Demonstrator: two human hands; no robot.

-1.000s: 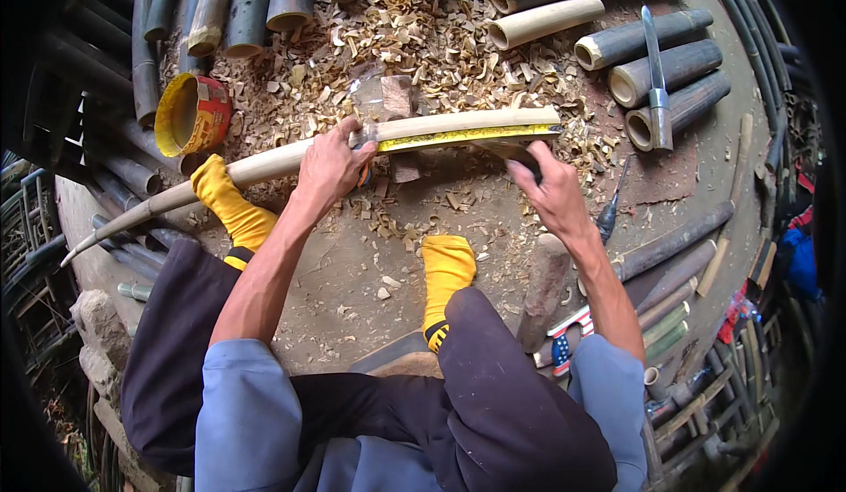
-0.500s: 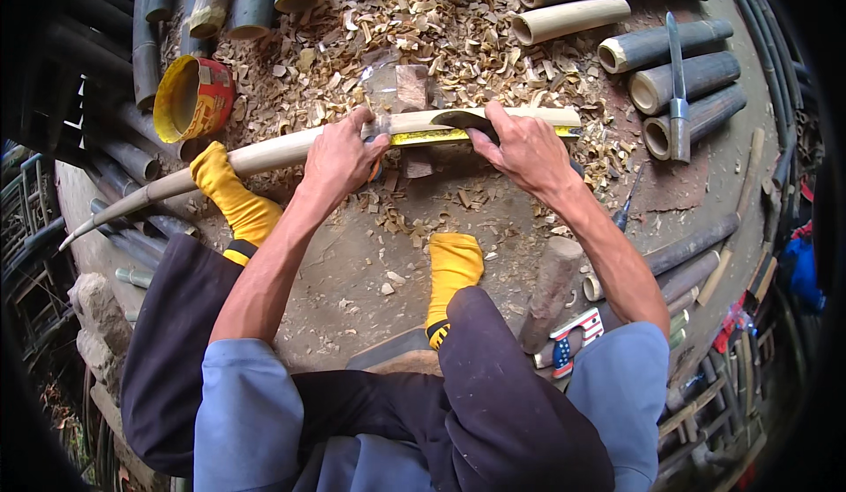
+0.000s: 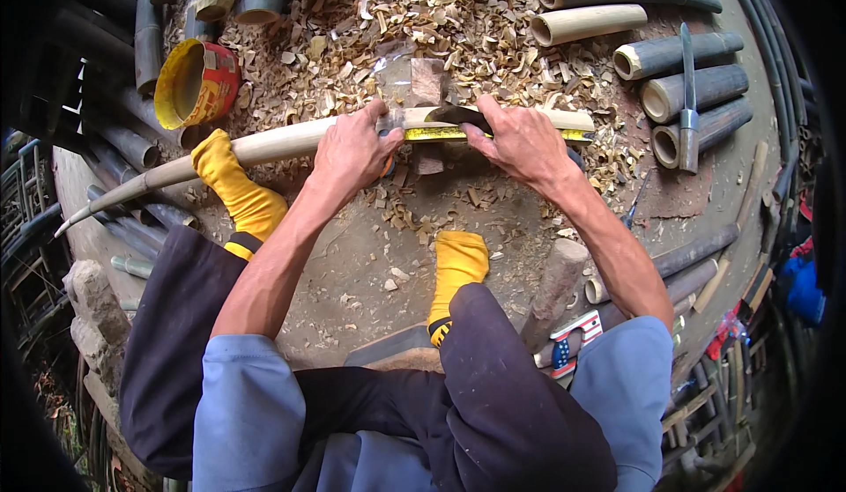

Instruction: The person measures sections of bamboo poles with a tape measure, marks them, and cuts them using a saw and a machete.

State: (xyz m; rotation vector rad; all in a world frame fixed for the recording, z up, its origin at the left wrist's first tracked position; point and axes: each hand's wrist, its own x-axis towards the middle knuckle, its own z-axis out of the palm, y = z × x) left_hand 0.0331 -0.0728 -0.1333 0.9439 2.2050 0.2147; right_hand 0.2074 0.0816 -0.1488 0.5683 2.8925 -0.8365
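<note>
A long, curved, peeled bamboo pole (image 3: 273,144) lies crosswise in front of me, tapering to the far left. Along its near side runs a yellow tape measure (image 3: 432,133), pulled out. My left hand (image 3: 352,150) is closed around the pole at the tape's left part; the tape's case is mostly hidden beneath it. My right hand (image 3: 527,144) grips a dark-bladed knife (image 3: 456,115), its blade lying across the pole and pointing left. The knife's handle is hidden in the fingers. The thumb presses near the tape.
Wood shavings (image 3: 326,69) cover the ground beyond the pole, around a wood block (image 3: 427,82). My yellow-socked foot (image 3: 231,184) touches the pole. A red-yellow tin (image 3: 198,85), cut bamboo tubes (image 3: 696,96), a metal blade tool (image 3: 688,113), a wooden mallet (image 3: 560,272) and a saw handle (image 3: 573,344) lie around.
My right hand and the knife have slid left along the pole, closer to my left hand. The whole view has shifted slightly.
</note>
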